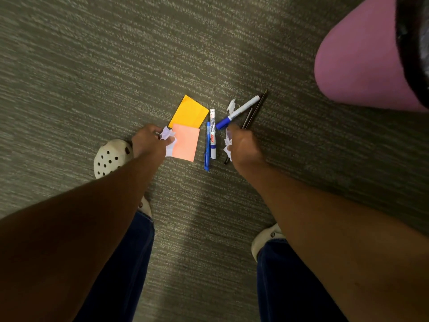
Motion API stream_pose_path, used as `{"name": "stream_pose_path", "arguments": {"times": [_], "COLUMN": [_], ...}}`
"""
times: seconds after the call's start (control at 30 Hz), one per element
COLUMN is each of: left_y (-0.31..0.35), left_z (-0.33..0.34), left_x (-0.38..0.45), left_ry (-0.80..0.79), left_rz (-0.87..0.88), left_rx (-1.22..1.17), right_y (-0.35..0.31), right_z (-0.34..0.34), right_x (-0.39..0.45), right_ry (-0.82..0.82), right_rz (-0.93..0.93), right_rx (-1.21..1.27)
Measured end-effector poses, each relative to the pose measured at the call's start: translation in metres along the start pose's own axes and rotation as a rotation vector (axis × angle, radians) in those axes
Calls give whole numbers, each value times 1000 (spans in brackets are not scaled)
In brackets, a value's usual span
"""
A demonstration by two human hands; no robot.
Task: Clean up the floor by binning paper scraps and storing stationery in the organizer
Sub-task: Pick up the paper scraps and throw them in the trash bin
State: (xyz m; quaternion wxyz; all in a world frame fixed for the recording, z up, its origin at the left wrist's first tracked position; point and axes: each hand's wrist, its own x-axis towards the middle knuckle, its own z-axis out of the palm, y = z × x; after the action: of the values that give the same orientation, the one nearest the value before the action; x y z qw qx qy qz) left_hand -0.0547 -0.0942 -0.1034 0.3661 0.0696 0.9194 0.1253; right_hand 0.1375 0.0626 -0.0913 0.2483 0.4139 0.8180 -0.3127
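Head view: hands [148, 141] grip crumpled paper scraps [167, 134].

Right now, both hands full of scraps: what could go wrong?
1. The left hand holds a crumpled scrap over the pink note; the note may get binned.
2. The right hand may snag the black pen.
3. The small scrap beside the markers could be missed.
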Motion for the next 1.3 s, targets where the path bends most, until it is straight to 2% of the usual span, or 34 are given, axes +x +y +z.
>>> {"name": "stream_pose_path", "arguments": {"times": [0.1,0.2,0.43,0.57,0.73,0.77,0.87,0.93,1.07,1.2,1.3], "left_y": [-3,-4,-9,-3,2,1,1,3,11,17,16], "left_z": [-3,-7,-13,-16,-15,-16,-17,-15,-17,-26,-29], "left_x": [-4,-13,-20,-20,-27,-27,-19,-10,3,6,4], "left_ry": [37,77,73,23,41,17,-91,-122,-49,-33,4], "left_rz": [5,7,170,219,302,343,412,455,461,396,338], "left_rx": [-4,55,90,77,111,131,228,292,292,256,207], "right_y": [-5,-4,15,13,6,4,3,3,3,5,-4], "right_z": [6,3,-2,-7,-24,-23,-20,-12,-11,-14,-21], "right_x": [8,12,9,4,8,6,8,14,25,26,17], "right_ry": [97,63,61,141,-71,-83,18,28,-32,-78,28], "right_rz": [73,97,-25,-74,-279,-281,-164,-193,-220,-188,-112], "right_rx": [50,84,80,147,-444,-415,-138,-156,-366,-238,54]}}
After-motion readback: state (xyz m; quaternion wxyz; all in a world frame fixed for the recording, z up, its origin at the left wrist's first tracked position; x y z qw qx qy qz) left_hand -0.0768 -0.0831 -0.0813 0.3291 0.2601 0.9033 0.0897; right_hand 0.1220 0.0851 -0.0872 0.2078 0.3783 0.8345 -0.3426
